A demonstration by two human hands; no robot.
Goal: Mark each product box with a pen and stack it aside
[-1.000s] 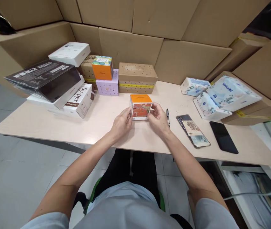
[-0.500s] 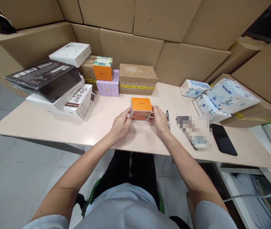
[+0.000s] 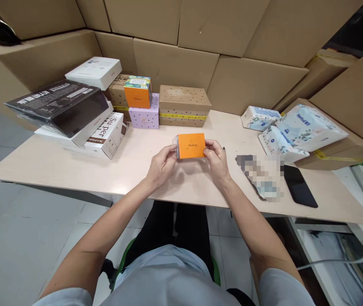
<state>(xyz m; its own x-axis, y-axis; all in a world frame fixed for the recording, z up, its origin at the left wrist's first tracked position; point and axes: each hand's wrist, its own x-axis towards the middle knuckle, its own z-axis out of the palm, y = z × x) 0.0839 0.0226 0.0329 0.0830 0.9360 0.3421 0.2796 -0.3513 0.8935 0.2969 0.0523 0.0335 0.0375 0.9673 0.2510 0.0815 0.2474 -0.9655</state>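
Note:
Between my hands is a small orange box (image 3: pixel 191 146), its plain orange side with dark lettering facing up at me. My left hand (image 3: pixel 163 165) grips its left end, where a strip of another printed side shows. On the right end, my right hand (image 3: pixel 216 159) pinches the box with the thumb on the orange face and fingers behind. The box appears held just over the table (image 3: pixel 130 170). A pen (image 3: pixel 224 148) lies mostly hidden behind my right hand.
Stacked boxes stand at the left, with a black box (image 3: pixel 63 106) on top. A similar orange box (image 3: pixel 138 97) rests on a lilac box (image 3: pixel 144 115), beside a brown carton (image 3: pixel 184 106). At right are tissue packs (image 3: pixel 309 127), a blurred-out item (image 3: pixel 261 178) and a phone (image 3: pixel 300 186).
The orange box has been turned in my hands, so its plain orange side now faces me instead of the printed one. My right hand has shifted slightly and covers most of the pen.

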